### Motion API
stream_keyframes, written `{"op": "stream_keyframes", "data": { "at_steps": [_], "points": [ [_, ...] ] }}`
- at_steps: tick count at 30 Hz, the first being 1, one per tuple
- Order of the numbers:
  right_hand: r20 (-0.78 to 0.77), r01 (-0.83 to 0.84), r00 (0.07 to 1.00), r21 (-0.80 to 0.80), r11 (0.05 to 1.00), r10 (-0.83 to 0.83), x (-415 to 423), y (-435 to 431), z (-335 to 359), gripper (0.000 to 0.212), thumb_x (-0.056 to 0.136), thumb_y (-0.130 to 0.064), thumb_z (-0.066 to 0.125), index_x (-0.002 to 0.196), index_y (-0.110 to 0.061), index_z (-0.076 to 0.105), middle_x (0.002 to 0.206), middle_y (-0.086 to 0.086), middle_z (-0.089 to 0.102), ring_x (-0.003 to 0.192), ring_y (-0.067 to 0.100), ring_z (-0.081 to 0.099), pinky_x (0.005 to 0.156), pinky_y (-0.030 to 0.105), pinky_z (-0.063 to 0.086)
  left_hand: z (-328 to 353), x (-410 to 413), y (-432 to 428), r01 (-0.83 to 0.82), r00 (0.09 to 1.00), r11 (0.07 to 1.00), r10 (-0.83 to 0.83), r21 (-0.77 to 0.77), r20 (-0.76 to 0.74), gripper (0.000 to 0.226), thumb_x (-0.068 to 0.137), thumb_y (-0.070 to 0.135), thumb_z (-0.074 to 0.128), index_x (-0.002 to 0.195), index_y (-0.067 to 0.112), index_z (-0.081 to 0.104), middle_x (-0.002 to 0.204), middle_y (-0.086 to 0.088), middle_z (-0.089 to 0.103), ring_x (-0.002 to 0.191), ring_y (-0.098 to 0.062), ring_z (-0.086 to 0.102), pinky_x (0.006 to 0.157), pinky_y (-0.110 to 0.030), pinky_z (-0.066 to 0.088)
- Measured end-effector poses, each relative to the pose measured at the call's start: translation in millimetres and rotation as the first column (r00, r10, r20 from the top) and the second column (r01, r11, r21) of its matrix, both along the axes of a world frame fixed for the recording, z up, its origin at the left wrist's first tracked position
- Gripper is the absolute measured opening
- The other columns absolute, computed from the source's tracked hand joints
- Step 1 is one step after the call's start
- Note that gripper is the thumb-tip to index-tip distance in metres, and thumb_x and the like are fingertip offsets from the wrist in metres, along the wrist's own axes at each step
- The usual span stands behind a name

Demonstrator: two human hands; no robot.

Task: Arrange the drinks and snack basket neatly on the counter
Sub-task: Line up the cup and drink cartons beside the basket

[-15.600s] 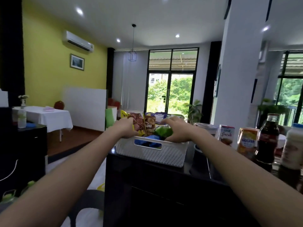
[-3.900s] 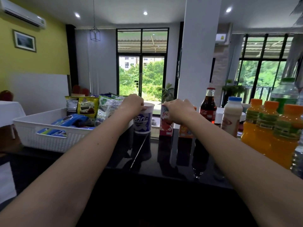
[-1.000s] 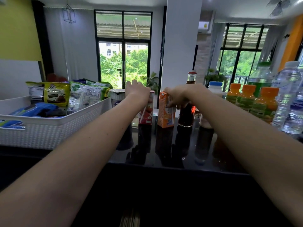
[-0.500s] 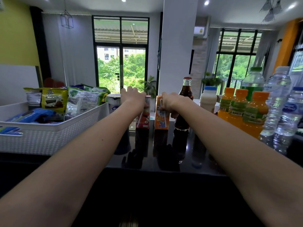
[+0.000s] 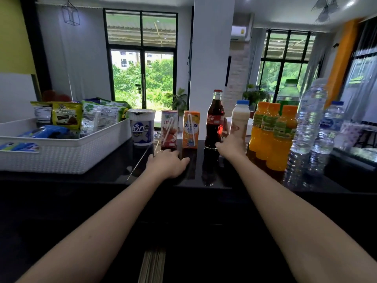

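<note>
Black glossy desk (image 5: 110,170), stock listed left to right.

1. White woven-pattern snack basket (image 5: 61,160), at the left end of the desk. It holds upright snack packets (image 5: 67,115) along its far side and blue packets (image 5: 48,132) lying flat nearer.
2. Instant noodle cup (image 5: 142,127), upright, just beside the basket's right corner.
3. Red drink carton (image 5: 169,129), upright, straw taped to its front.
4. Orange Dutch Mill carton (image 5: 191,129), upright, just right of the red one, a narrow gap between them.
5. Left hand (image 5: 168,163), resting palm down on the desk just near of the two cartons. Fingers relaxed, holding nothing.
6. Coca-Cola glass bottle (image 5: 215,121), upright, red cap.
7. Right hand (image 5: 231,149), low between the cola bottle's base and the white bottle. The thumb lies beside the cola bottle; the fingers are hidden, so the grip cannot be told.
8. White milk drink bottle (image 5: 241,119), blue cap.
9. Three orange juice bottles (image 5: 274,135), clustered and touching.
10. Green-capped bottle (image 5: 289,92), behind the juices.
11. Two water bottles (image 5: 310,127), at the right end.
</note>
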State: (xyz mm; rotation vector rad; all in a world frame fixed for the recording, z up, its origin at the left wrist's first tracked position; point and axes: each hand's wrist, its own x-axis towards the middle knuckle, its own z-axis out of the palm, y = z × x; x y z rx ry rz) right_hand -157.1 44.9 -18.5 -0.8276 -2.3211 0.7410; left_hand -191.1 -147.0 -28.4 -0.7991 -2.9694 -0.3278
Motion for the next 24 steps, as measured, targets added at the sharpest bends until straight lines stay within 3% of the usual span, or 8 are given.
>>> {"op": "stream_keyframes", "data": {
  "at_steps": [2,5,9,12,15,24],
  "points": [
    [0.029,-0.03,0.999,-0.027,0.999,0.031,-3,-1,-1,0.024,0.091,-0.027,0.058,0.103,-0.006,0.059,0.097,0.009,0.061,0.071,0.017,0.053,0.047,0.025,0.032,-1,0,0,-0.013,0.999,0.999,0.015,-0.039,0.047,0.07,0.092,0.065,0.02,0.151,0.026,0.023,0.16,-0.005,0.017,0.146,-0.029,0.016,0.116,-0.053,0.011],
    [0.049,-0.076,0.996,-0.01,0.997,0.076,-13,-2,2,0.035,0.09,-0.033,0.06,0.112,-0.006,0.056,0.103,0.012,0.063,0.08,0.022,0.059,0.048,0.026,0.036,-2,-1,0,-0.03,0.997,0.998,0.034,-0.053,0.065,0.072,0.091,0.068,0.018,0.152,0.03,0.016,0.161,-0.004,0.009,0.148,-0.03,0.008,0.117,-0.055,0.004],
    [0.048,-0.06,0.997,-0.027,0.998,0.061,-31,0,2,0.06,0.084,-0.042,0.066,0.126,-0.006,0.045,0.118,0.014,0.059,0.104,0.03,0.059,0.074,0.036,0.053,-4,-2,4,-0.044,0.998,0.998,0.046,-0.034,0.053,0.072,0.09,0.068,0.019,0.152,0.031,0.016,0.161,-0.003,0.01,0.148,-0.029,0.007,0.117,-0.055,0.004],
    [0.006,-0.029,1.0,-0.037,0.999,0.029,-39,2,0,0.07,0.084,-0.043,0.067,0.135,-0.006,0.037,0.128,0.014,0.054,0.116,0.032,0.055,0.086,0.039,0.049,-4,-3,5,-0.055,0.998,0.998,0.057,-0.032,0.041,0.072,0.09,0.068,0.02,0.152,0.031,0.016,0.161,-0.002,0.012,0.148,-0.028,0.009,0.117,-0.055,0.005],
    [-0.024,-0.001,1.0,-0.014,1.0,0.001,-45,5,-3,0.074,0.082,-0.043,0.069,0.136,-0.007,0.035,0.129,0.014,0.053,0.118,0.032,0.054,0.087,0.039,0.048,-4,-4,6,-0.056,0.998,0.998,0.057,-0.027,0.037,0.072,0.09,0.068,0.021,0.152,0.031,0.017,0.161,-0.002,0.013,0.148,-0.028,0.009,0.116,-0.055,0.005],
    [-0.075,-0.06,0.996,-0.044,0.997,0.057,-46,11,-2,0.058,0.076,-0.036,0.074,0.123,-0.009,0.052,0.116,0.01,0.062,0.105,0.027,0.06,0.072,0.03,0.046,-4,-6,5,-0.056,0.998,0.998,0.056,-0.013,0.028,0.072,0.089,0.069,0.023,0.15,0.031,0.021,0.16,-0.002,0.016,0.147,-0.028,0.011,0.116,-0.055,0.007]
  ]
}}
